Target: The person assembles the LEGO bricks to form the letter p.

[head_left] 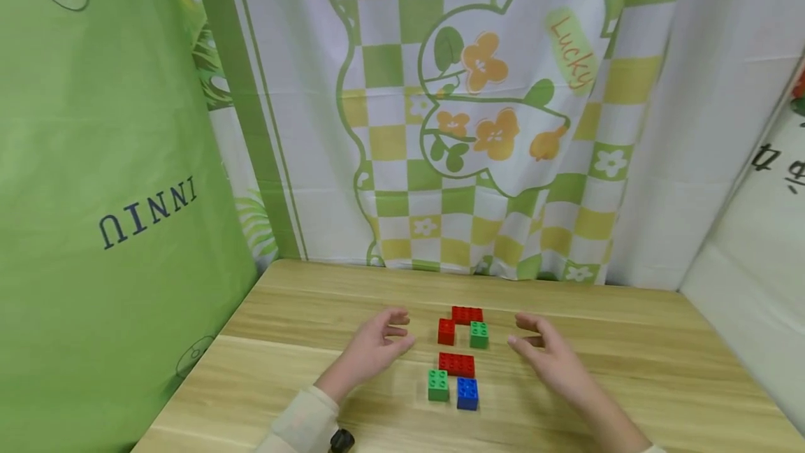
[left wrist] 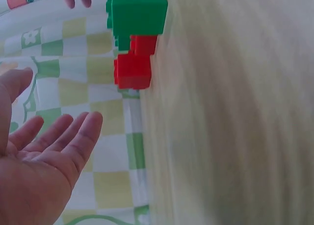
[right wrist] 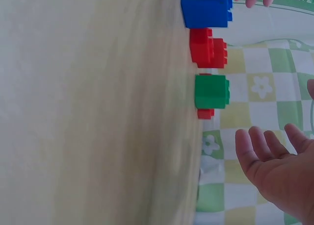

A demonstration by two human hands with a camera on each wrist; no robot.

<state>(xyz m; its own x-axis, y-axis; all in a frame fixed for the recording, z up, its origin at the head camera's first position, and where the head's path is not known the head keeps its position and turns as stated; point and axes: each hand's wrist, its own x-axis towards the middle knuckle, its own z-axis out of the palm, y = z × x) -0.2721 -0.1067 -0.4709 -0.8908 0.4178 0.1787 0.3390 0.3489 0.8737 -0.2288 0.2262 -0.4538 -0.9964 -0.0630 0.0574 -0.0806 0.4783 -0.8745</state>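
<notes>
While three red bricks (head_left: 456,365), two green bricks (head_left: 438,385) and a blue brick (head_left: 467,393) sit on the wooden table (head_left: 534,414), the left hand (head_left: 376,344) and right hand (head_left: 550,355) flank them, fingers relaxed, released; behind hangs a checked curtain (head_left: 386,142).

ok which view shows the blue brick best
The head view: the blue brick shows whole, studs up. The right wrist view cuts it at the top edge; the left wrist view doesn't show it.

The left hand (head_left: 372,347) is held toward the tabletop's (head_left: 251,376) left edge, the right hand (head_left: 548,351) toward its right, fingers loosely bent.
</notes>
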